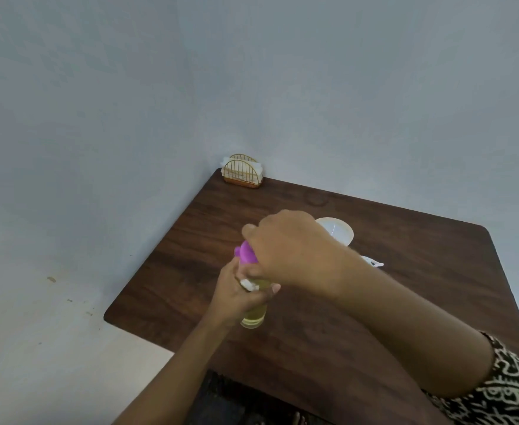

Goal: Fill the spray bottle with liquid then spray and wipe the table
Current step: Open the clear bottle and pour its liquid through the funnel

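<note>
Head view, centre of frame: the left hand (236, 297) grips the clear plastic spray bottle of yellow liquid (255, 317) at the dark wooden table (405, 286). The right hand (285, 250) curls over its purple spray head (246, 251). Seating it well likely means keeping the bottle upright and the threads aligned.

We can read no words, numbers or signs on the spray bottle (253, 317) or on the table (420, 271) around it.

Single head-worn wide-angle view, facing forward and down, near above table (420, 240)
</note>
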